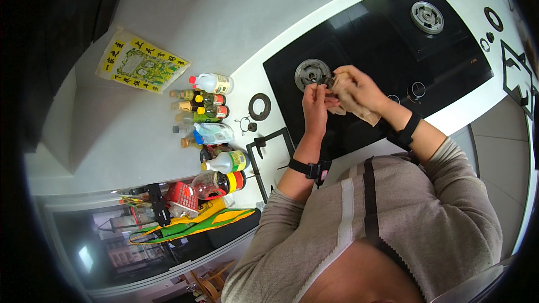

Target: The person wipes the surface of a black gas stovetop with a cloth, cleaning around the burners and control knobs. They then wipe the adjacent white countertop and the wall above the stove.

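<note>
My left hand (316, 103) pinches a small dark part (326, 81), perhaps a burner piece, by its edge; my fingers partly hide it. In my right hand (362, 88) a crumpled beige cloth (358, 111) is bunched up and touches the small part. Both hands are close together above the black glass gas cooktop (374, 46). Just beyond my left fingertips sits a round metal burner base (309, 69), its grate and cap off. A second burner base (427, 17) lies at the far right of the cooktop.
Left of the cooktop lie a black ring (259, 107), a small burner cap (252, 127) and a pan support (269, 136). Several bottles (217, 111) line the wall. On the right are another ring (493, 19) and a pan support (516, 73).
</note>
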Demonstrator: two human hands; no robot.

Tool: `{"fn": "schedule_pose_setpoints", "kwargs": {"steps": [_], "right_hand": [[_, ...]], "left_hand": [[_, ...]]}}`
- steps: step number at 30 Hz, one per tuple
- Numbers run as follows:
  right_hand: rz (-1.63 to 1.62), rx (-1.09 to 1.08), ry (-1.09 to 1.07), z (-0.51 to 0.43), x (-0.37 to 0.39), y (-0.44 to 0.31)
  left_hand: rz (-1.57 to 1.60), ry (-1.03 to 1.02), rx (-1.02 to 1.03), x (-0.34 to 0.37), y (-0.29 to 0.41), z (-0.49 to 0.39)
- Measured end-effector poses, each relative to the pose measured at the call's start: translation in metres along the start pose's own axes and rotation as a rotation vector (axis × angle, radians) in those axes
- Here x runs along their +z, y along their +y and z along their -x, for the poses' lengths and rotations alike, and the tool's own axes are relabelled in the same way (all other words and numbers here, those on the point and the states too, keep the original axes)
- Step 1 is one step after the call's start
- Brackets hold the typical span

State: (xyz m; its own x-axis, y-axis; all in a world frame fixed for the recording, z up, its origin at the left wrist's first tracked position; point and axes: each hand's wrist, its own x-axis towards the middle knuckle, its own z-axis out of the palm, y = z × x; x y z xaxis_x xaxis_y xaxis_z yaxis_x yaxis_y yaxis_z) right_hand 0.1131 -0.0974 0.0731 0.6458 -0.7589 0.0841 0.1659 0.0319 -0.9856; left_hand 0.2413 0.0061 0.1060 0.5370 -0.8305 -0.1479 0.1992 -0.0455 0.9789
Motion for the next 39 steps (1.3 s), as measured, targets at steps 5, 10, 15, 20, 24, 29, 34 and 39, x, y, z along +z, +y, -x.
{"fn": "schedule_pose_setpoints", "kwargs": {"steps": [5,10,15,20,24,29,34,39], "right_hand": [[0.195,0.013,0.094,0.011,0.009,-0.007],[0.539,-0.155,0.082,0.009,0.004,-0.008],[0.416,-0.284,-0.184,0.011,0.007,-0.012],[0.099,-0.067,0.036,0.01,0.011,-0.023],[0.458,-0.381,-0.142,0.009,0.02,-0.02],[0.432,-0.413,0.039,0.004,0.027,0.002],[0.482,-0.228,0.019,-0.001,0.016,0.024],[0.593,-0.028,0.123,-0.011,-0.008,0.02]], "left_hand": [[-0.19,-0.097,-0.083,-0.001,-0.001,0.0],[-0.257,-0.13,-0.212,-0.006,-0.012,-0.002],[-0.074,-0.154,-0.178,-0.013,-0.023,-0.007],[0.104,-0.179,-0.234,-0.023,-0.019,-0.008],[0.296,-0.248,-0.263,-0.009,-0.018,-0.003],[0.251,-0.321,-0.228,-0.004,-0.016,0.004],[0.169,-0.28,-0.227,-0.015,-0.029,0.005],[0.123,-0.037,-0.188,-0.041,-0.035,0.005]]}}
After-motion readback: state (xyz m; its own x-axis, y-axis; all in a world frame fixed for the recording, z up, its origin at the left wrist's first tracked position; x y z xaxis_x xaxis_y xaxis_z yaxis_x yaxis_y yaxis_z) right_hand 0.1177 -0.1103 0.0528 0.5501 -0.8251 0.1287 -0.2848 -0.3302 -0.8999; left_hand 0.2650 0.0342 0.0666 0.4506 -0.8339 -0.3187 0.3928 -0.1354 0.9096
